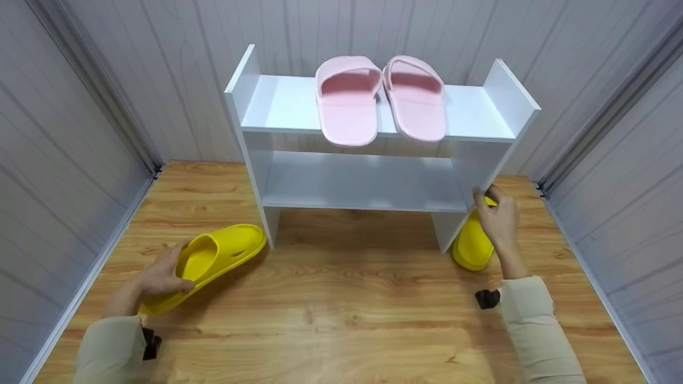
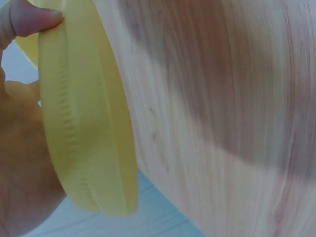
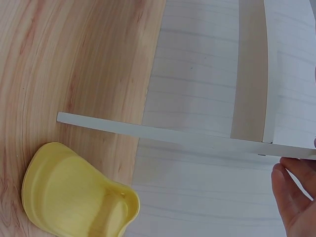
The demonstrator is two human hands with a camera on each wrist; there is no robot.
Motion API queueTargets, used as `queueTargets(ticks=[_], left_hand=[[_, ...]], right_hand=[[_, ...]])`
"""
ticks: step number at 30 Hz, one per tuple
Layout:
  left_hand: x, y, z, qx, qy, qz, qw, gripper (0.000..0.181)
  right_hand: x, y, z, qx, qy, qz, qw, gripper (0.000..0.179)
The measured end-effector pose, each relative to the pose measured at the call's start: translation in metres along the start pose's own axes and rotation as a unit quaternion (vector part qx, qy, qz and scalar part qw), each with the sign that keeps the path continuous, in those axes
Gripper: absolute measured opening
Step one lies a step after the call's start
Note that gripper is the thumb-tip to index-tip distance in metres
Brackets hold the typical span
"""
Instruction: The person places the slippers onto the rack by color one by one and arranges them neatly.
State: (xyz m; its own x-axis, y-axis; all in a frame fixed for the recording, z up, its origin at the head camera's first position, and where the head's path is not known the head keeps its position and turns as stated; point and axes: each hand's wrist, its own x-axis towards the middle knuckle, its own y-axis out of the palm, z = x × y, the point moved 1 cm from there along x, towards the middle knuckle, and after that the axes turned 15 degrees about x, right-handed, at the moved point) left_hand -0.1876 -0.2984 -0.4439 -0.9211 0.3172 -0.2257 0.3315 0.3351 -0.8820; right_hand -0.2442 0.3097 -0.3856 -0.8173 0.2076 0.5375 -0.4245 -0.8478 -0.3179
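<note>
My left hand (image 1: 163,274) grips a yellow clog slipper (image 1: 229,248) near its heel, with the thumb on the near side edge and fingers at the far side. Its toe points at the left foot of a white shoe rack (image 1: 363,181), and a shadow lies under it. In the left wrist view the thumb presses the slipper's side wall (image 2: 84,123). My right hand (image 1: 501,218) pinches the front edge of the rack's right side panel. Just outside that panel, another yellow clog slipper (image 1: 472,242) is on the floor, partly hidden behind the hand.
Side by side on the top shelf sit two pink slippers (image 1: 349,104), their heel ends overhanging the front edge. Wood-look flooring (image 1: 347,309) spreads out before the rack. Pale panelled walls (image 1: 69,133) enclose the back and both sides.
</note>
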Motion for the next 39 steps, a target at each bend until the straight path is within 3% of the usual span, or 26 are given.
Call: queueTargets(ticks=[11, 19, 32, 39], left_hand=[[-0.008, -0.006, -0.014, -0.002, 0.007, 0.043, 0.9990, 0.096], [-0.003, 0.002, -0.033, -0.022, 0.026, 0.068, 0.9971, 0.097], [0.013, -0.001, -0.071, 0.004, 0.074, 0.067, 0.9950, 0.095], [0.020, -0.001, -0.093, 0.020, 0.106, 0.051, 0.9929, 0.096]], right_hand=[[0.000, 0.001, -0.001, 0.008, 0.013, 0.005, 0.9999, 0.031], [0.001, 0.000, 0.000, 0.005, 0.017, 0.001, 0.9998, 0.031], [0.000, 0.001, -0.001, 0.008, 0.019, 0.001, 0.9998, 0.031], [0.000, 0.001, -0.001, 0.006, 0.016, -0.001, 0.9999, 0.031]])
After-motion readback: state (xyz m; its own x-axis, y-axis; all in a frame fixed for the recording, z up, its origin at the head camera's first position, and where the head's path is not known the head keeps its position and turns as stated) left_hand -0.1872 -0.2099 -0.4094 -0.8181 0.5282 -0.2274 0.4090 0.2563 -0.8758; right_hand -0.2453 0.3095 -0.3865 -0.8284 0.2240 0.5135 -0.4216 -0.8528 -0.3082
